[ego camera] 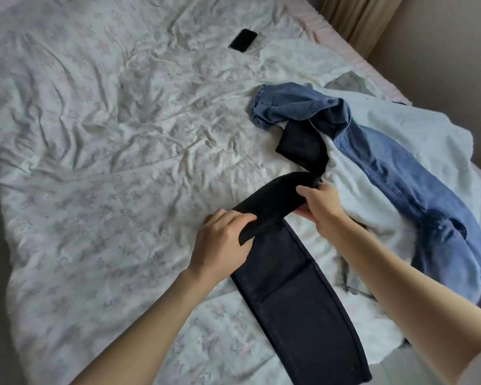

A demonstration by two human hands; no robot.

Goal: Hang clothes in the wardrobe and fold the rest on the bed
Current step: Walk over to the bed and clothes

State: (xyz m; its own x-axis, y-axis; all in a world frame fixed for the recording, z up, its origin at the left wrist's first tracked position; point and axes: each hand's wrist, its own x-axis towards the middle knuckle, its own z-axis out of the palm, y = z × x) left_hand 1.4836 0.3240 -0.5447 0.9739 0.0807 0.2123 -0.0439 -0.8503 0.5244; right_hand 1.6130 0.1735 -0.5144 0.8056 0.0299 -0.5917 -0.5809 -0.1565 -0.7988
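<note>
I observe both hands working on a black garment [295, 295] at lower centre of the frame. It lies as a long dark strip running from the lower right edge of the bed [95, 162] up toward centre, where its upper part is lifted and bent over.

The left hand [222, 240] grips the folded-over end of the black cloth, fingers curled over its top edge and thumb beneath. The right hand [320, 207] holds the same fabric further up, at centre right; its fingers are curled round the bend, pinching it.

Beyond the right hand the black fabric passes under a pile of clothing at right of frame. A pair of blue jeans [386, 162] lies draped diagonally across that pile, one leg hem pointing toward centre. Beneath the jeans is a white fleecy garment [417, 129], touching both the jeans and the black fabric.

The bed carries a wrinkled, pale floral sheet. A black phone [243, 40] lies face up at upper centre, well apart from the clothing. A beige curtain [356, 18] hangs at upper right.
</note>
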